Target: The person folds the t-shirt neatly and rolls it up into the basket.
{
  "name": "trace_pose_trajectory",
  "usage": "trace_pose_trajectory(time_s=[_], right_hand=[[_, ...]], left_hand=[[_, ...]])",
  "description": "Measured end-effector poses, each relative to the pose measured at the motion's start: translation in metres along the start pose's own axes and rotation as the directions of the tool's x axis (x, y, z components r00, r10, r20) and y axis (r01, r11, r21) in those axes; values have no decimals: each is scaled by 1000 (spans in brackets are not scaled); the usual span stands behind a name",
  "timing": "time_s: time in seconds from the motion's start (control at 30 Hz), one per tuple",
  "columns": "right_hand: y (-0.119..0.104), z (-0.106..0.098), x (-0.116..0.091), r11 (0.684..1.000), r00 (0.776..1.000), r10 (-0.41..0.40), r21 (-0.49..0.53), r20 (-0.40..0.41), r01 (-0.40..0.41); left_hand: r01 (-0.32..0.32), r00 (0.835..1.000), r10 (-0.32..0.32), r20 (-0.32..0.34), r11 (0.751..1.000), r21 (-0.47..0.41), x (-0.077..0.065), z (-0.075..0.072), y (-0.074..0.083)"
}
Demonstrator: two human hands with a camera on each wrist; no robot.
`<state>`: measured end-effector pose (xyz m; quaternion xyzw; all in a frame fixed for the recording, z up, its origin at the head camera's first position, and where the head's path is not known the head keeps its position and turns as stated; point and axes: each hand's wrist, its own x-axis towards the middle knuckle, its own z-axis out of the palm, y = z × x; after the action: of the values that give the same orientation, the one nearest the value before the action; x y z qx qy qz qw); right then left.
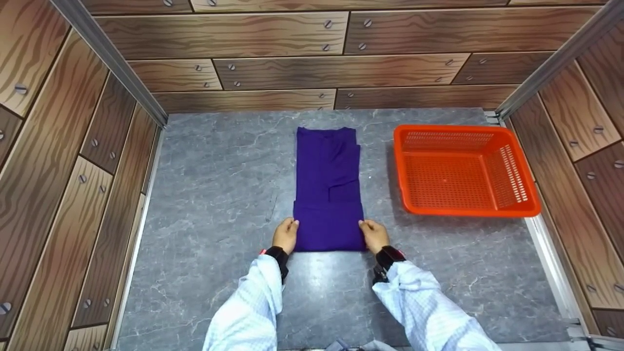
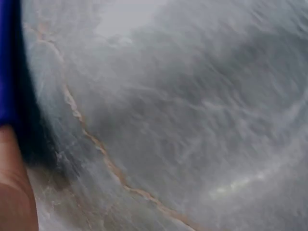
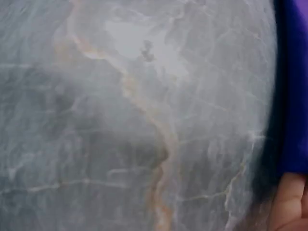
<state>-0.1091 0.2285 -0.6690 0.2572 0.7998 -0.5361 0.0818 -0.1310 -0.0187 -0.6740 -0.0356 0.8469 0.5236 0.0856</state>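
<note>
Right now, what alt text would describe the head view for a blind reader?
A person's left hand and right hand hold opposite sides of a folded purple cloth on a gray marbled surface. An orange basket sits to the right; walls look wooden.

- From the head, I see it look forward and down, wide over the grey surface.
- Left wrist: close in, purple cloth at its left edge.
- Right wrist: also close, cloth at right; all three share it.

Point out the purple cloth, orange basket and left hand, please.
Purple cloth [image 1: 318, 190], head view, on its middle stretch.
Orange basket [image 1: 468, 213], head view, on its near rim.
Left hand [image 1: 285, 236], head view, on its back.
</note>
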Motion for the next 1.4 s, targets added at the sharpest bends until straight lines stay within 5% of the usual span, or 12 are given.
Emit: trace_pose_trajectory(time_s=[0.27,0.37,0.47,0.57,0.67,0.77,0.9,1.07,1.2,1.3,1.4], right_hand=[[6,-3,-3,966,997,-77,-248,-17,70],[6,-5,-4,955,993,-99,-286,-57,79],[5,-6,-4,925,974,-199,-349,-111,149],[5,-4,-4,833,916,-389,-462,-98,304],[8,2,-5,676,827,-562,-572,8,464],[17,9,-7,529,754,-641,-630,142,569],[35,17,-7,439,730,-644,-673,227,596],[54,17,-6,432,758,-606,-701,240,567],[59,16,-6,437,768,-592,-703,245,561],[56,16,-6,447,764,-604,-696,228,562],[48,14,-6,524,769,-617,-640,170,562]], left_hand=[[63,997,-60,-39,993,96,-9,11,-6],[69,989,-51,-140,989,132,-12,13,-7],[5,965,58,-256,971,237,-15,13,-6],[-123,933,242,-265,910,396,-18,16,-5],[-238,921,361,-148,821,518,-22,22,-7],[-290,930,367,-15,757,585,-25,30,-14],[-259,952,302,51,705,660,-26,37,-30],[-230,960,275,58,651,723,-27,37,-46],[-213,965,256,56,641,738,-29,36,-48],[-195,972,229,49,677,709,-28,35,-42],[-175,976,217,10,757,630,-25,31,-32]])
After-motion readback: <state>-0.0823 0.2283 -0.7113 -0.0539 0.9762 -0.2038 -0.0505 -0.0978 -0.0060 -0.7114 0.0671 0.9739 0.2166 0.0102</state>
